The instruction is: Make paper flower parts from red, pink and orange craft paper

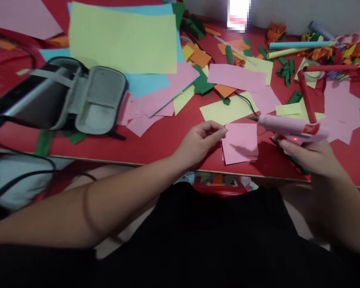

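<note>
My right hand (313, 154) is wrapped round the handle of a pink glue gun (291, 125), with a small red light glowing on its side. Its metal nozzle points left, above the far right corner of a small stack of square pink paper (240, 142). At that stack's left edge is my left hand (202, 140), thumb and forefinger pinched together. Whether a sheet or something smaller is between those fingertips cannot be made out. Beneath my right hand lies a dark green piece (297, 164), partly covered.
An open zip case (100, 100) with a dark device (24, 96) lies left. Behind are yellow sheets (123, 40), pink offcuts (237, 77) and green scraps (285, 72). Rolled paper tubes (300, 45) and a tape roll (313, 71) lie right. The red table's (156, 154) front edge is close.
</note>
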A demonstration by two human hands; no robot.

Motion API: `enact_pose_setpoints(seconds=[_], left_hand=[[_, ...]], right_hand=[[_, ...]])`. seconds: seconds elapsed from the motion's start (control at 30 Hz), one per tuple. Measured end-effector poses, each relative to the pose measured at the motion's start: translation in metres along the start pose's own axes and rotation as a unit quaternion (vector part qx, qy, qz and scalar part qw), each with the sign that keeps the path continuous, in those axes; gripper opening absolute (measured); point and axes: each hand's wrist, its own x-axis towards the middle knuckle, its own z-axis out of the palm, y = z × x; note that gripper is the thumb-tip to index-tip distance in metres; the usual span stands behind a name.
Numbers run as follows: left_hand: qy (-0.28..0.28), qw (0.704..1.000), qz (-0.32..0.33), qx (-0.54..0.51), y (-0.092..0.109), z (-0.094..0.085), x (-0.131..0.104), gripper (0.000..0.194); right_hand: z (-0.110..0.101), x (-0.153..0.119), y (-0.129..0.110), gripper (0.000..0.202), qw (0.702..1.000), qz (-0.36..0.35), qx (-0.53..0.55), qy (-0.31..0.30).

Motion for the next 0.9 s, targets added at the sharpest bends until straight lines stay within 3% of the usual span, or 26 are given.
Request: enact_pose_setpoints(seconds=[0.13, 0.3, 0.57, 0.9], left_hand=[[-0.001, 1.000, 0.021, -0.011, -0.003, -0.001, -0.001, 0.033], [-0.009, 1.000, 0.020, -0.001, -0.004, -0.003, -0.002, 0.034], [-0.023, 1.000, 0.019, 0.001, -0.003, -0.003, -0.002, 0.025], [-0.020, 1.000, 0.016, 0.002, -0.006, -0.004, -0.002, 0.020]], right_hand=[[0.017, 0.006, -0.009, 0.037, 0.996, -0.020, 0.028, -0.076], [0.021, 0.012, -0.001, 0.041, 0.996, -0.001, 0.024, -0.084], [0.020, 0.009, 0.011, 0.033, 0.995, -0.007, 0.022, -0.101], [0.025, 0.012, -0.001, 0.038, 0.993, -0.006, 0.034, -0.115]])
